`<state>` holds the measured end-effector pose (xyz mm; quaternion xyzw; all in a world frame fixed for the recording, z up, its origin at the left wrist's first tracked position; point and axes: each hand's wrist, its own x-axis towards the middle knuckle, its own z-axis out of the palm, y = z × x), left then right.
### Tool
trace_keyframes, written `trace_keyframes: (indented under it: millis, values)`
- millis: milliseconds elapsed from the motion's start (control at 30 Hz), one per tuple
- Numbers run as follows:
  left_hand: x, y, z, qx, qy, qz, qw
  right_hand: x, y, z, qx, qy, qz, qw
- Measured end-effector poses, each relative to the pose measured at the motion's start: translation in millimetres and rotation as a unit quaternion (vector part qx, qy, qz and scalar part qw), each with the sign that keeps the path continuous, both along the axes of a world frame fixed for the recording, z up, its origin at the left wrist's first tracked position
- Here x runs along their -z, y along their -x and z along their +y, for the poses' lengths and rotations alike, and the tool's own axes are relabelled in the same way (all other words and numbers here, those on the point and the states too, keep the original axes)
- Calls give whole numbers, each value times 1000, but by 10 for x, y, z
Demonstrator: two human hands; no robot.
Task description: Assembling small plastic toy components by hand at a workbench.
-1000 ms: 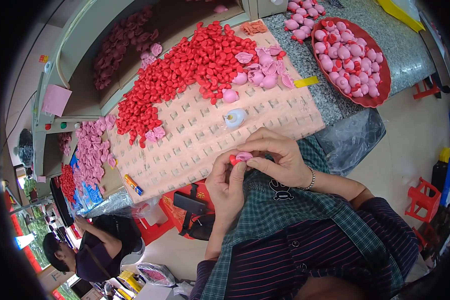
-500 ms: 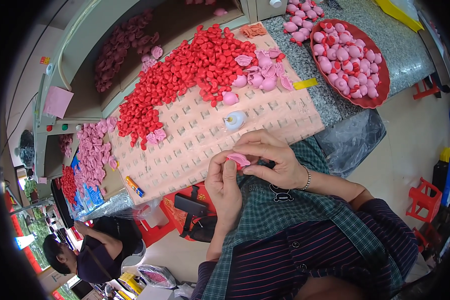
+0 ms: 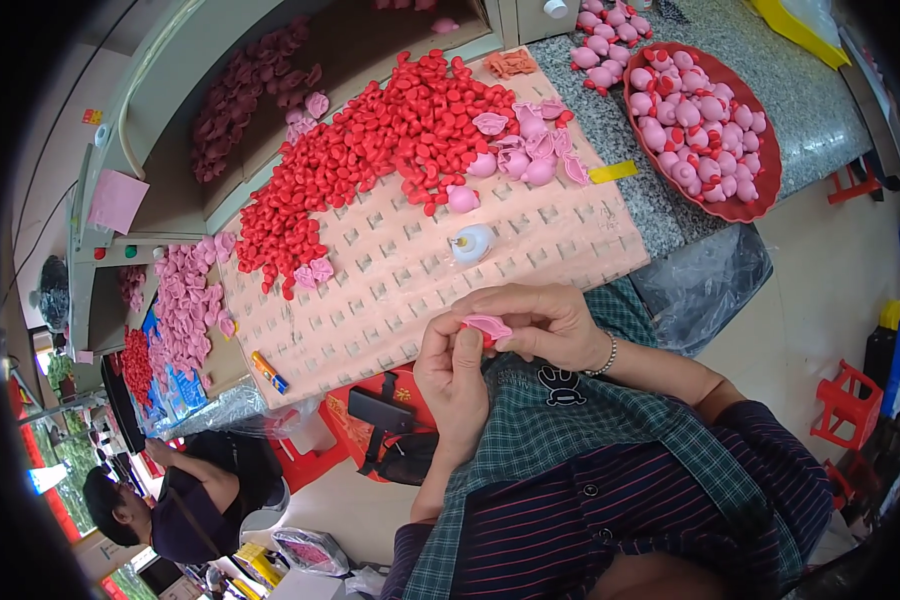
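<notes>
Fitting the pink piece by fingertip, close to the chest

Both hands meet over the near edge of the counter [image 3: 610, 215], just above the person's green checked apron [image 3: 570, 440]. The left hand [image 3: 455, 375] pinches a small pink petal-shaped piece [image 3: 485, 326] from below, thumb pressed up against it; the right hand [image 3: 540, 322] curls over the top and grips the same piece, with a bit of red showing underneath. Neither hand is slack.

To do this well, I judge the left hand should hold steady while the right does the shaping, pressing evenly so the soft edge does not tear or crease. Keeping the work low and near helps the eye.

Beyond the hands lies the pegged board [image 3: 410, 270], with a heap of red pieces [image 3: 370, 150] at its far side, loose pink pieces [image 3: 525, 150] to the right of that heap, and a small white bottle [image 3: 470, 243] standing just beyond the fingers. A red bowl [image 3: 760, 205] of finished pink pieces sits far right.
</notes>
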<state>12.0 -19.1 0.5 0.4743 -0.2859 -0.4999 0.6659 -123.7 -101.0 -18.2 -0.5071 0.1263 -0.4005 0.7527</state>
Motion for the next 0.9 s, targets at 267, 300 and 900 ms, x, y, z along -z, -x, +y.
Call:
trace_keyframes:
  millis: [267, 300, 900]
  values:
    - [-69, 58, 17, -5, 69, -136, 988, 52, 49, -42, -44, -34, -72, 996]
    - [-62, 59, 21, -6, 69, -136, 988, 40, 51, -41, -38, -34, -64, 997]
    - [-73, 41, -104, -6, -13, 89, 996, 81, 8, 0, -9, -87, 2, 996]
